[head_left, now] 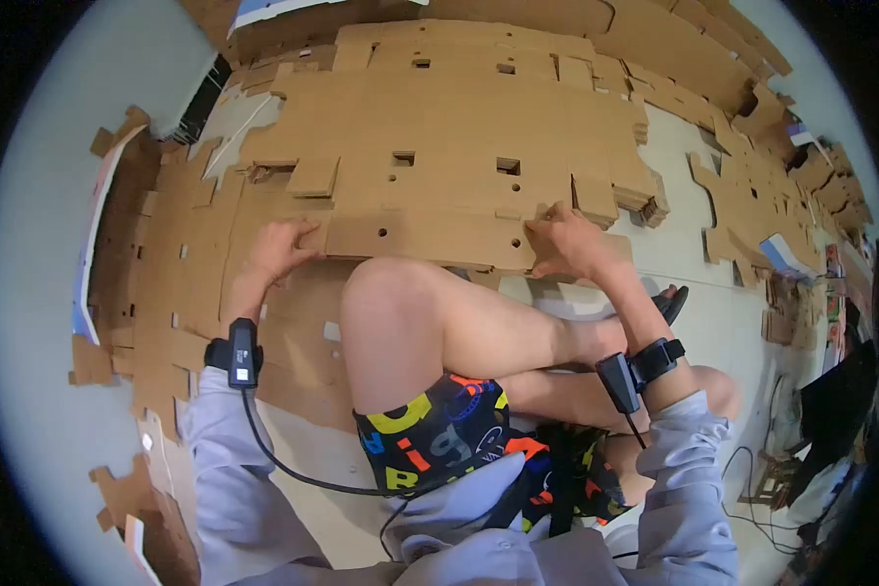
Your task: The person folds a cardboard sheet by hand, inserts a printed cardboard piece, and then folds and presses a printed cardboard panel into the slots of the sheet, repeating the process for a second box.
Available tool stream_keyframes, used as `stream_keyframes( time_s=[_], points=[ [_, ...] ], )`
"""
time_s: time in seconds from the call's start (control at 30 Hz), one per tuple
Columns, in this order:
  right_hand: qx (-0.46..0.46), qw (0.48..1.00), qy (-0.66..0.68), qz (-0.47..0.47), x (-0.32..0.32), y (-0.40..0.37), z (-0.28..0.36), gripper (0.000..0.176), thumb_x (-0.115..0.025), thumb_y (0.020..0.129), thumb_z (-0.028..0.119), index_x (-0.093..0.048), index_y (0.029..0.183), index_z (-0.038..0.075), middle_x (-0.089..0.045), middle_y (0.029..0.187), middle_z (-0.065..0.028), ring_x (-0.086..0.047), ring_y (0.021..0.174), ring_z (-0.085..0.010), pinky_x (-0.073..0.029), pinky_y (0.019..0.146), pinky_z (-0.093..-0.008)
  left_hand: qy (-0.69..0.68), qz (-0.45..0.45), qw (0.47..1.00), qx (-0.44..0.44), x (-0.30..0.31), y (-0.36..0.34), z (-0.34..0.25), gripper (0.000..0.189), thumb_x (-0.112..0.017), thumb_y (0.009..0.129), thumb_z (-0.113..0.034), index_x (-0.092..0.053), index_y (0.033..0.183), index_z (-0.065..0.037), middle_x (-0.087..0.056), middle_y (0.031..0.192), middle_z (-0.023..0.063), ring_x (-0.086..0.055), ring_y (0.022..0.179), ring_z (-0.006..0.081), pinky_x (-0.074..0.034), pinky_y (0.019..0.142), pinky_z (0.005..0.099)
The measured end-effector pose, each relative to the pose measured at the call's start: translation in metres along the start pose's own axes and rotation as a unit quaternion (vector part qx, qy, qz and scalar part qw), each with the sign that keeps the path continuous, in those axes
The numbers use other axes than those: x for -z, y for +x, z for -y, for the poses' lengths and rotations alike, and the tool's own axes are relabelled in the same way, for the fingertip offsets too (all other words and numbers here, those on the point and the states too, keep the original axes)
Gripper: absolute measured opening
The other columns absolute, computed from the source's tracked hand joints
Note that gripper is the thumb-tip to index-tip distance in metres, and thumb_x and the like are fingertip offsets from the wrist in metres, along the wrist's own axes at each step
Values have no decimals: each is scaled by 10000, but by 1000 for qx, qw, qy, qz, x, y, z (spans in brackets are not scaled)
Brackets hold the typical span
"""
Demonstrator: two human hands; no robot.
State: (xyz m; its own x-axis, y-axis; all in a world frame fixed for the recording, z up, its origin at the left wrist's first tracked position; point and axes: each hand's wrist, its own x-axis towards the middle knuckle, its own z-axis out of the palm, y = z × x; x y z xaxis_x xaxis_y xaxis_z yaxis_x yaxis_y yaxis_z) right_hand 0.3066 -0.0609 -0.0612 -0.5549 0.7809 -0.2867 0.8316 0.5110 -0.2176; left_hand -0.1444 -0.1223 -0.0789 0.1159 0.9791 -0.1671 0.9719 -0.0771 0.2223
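Note:
A stack of flat, die-cut cardboard sheets (459, 112) lies in front of my crossed legs, with square cut-outs and small round holes. At the left end of its near flap is my left hand (285, 252), fingers curled against the edge. My right hand (576, 244) grips the flap's right end, its fingers on top and its thumb lower at the near edge. Both hands are closed on the cardboard, though the undersides of the fingers are hidden. How many sheets they hold does not show.
More cardboard pieces lie on the left (166, 283) and on the right (742, 186). A tall cardboard wall (557, 18) stands at the back. Black cables (752, 488) and dark cloth (835, 400) are at the right. My bare knee (391, 293) is close to the stack's near edge.

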Motion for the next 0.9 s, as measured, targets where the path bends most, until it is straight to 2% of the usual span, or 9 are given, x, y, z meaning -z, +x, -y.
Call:
stream_keyframes(
  time_s=[0.13,0.2,0.3,0.33,0.47,0.53,0.67,0.77,0.9],
  points=[
    [33,996,47,73,21,13,-9,504,-761,673,255,-614,1118,69,-578,1028,-164,-537,1034,-349,-443,874,-413,-64,-22,995,-78,14,1,7,374,-678,778,-311,-657,1066,-74,-648,971,167,-605,892,344,-479,779,408],
    [48,988,123,82,29,16,-17,359,-735,712,234,-670,1010,45,-607,970,-150,-548,999,-338,-446,830,-413,-81,-81,993,-31,20,4,11,336,-667,789,-297,-667,1039,-71,-649,937,164,-601,883,346,-473,777,398],
    [66,964,-5,-258,49,9,-17,212,-696,751,220,-703,844,29,-621,863,-147,-580,857,-325,-441,743,-417,-65,-327,941,-60,18,30,20,297,-656,800,-294,-684,1003,-79,-625,940,175,-569,927,353,-453,797,399],
    [30,939,-67,-337,48,8,-11,201,-673,771,241,-701,785,43,-616,804,-154,-580,792,-312,-437,710,-413,-31,-346,938,-4,19,37,12,302,-649,805,-304,-682,1008,-82,-610,966,180,-554,953,352,-446,815,406],
    [-148,922,-123,-336,24,22,4,257,-644,803,310,-687,868,66,-607,830,-116,-578,870,-294,-439,720,-399,-18,-358,920,160,17,86,-15,338,-624,816,-351,-673,1032,-95,-550,1052,210,-500,1039,364,-417,882,427],
    [-194,889,-85,-406,17,20,4,300,-673,777,328,-659,900,54,-597,838,-130,-584,873,-304,-450,727,-410,-56,-313,920,227,6,101,-21,447,-597,825,-404,-597,1167,-117,-487,1158,268,-451,1117,400,-368,963,442],
    [-213,825,117,-511,0,18,-13,396,-692,770,321,-588,993,11,-603,830,-151,-599,862,-305,-461,767,-388,-112,-485,838,225,-13,107,-44,636,-615,826,-376,-401,1335,-60,-352,1319,307,-353,1233,430,-298,1030,456],
    [-164,823,377,-391,-3,17,-15,392,-686,789,251,-558,1045,-16,-613,890,-163,-589,865,-275,-458,789,-353,-272,-525,773,231,-20,105,-49,708,-636,826,-313,-307,1367,5,-290,1386,293,-310,1285,406,-274,1054,442],
    [-92,753,469,-453,-29,26,-11,339,-665,817,167,-552,1076,-20,-624,870,-124,-574,809,-172,-455,747,-287,-402,-568,684,219,-37,107,-38,656,-642,824,-201,-318,1344,33,-336,1385,242,-334,1291,341,-269,1066,396]
  ],
)
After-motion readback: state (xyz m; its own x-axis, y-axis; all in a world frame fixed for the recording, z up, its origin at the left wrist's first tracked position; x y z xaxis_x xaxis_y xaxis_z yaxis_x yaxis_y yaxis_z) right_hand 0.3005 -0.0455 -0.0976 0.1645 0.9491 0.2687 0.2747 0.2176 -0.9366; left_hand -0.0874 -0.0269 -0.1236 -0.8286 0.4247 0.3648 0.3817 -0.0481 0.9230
